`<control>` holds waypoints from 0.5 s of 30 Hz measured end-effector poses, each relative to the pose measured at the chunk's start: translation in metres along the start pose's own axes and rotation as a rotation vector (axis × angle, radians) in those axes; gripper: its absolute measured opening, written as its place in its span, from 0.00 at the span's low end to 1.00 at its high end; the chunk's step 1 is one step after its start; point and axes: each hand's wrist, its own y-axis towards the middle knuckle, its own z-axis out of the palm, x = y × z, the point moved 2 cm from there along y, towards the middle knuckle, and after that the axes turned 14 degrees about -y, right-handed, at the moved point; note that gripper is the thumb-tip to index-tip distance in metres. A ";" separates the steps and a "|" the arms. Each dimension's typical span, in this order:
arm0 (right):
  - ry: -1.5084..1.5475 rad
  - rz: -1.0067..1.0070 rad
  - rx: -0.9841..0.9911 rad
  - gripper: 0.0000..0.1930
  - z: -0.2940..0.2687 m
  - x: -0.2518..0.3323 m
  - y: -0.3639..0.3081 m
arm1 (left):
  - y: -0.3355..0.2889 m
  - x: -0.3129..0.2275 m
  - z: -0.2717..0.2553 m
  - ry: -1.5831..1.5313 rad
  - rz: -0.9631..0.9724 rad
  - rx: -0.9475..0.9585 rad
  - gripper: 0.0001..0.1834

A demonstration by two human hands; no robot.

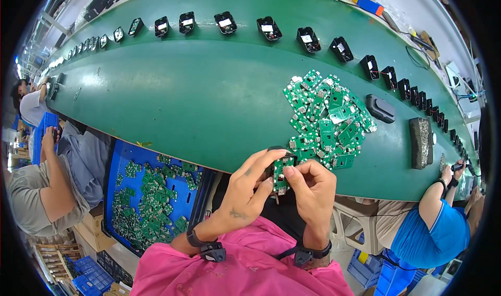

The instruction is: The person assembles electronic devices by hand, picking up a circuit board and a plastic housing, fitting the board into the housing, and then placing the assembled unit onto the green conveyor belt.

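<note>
Close to the table's near edge, both my hands meet around one small assembly. A green circuit board point(284, 175) faces up against a black plastic housing point(276, 150), most of which is hidden by my fingers. My left hand point(244, 191) is closed around the housing's left side. From the right, my right hand point(316, 194) pinches the board's edge, its thumb pressed on the upper face. How far the board sits inside the housing I cannot tell. Just beyond my hands lies a loose pile of green circuit boards point(329, 119).
Open black housings point(225, 23) stand in a curved row along the far side of the green table point(198, 87). A black case point(380, 108) and a dark foam block point(420, 143) lie right. A blue bin point(121, 163) of boards stands lower left. People work on both sides.
</note>
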 end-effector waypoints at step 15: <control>-0.424 -0.406 -0.099 0.16 0.015 0.006 0.000 | 0.000 0.004 0.004 -0.067 -0.096 -0.083 0.22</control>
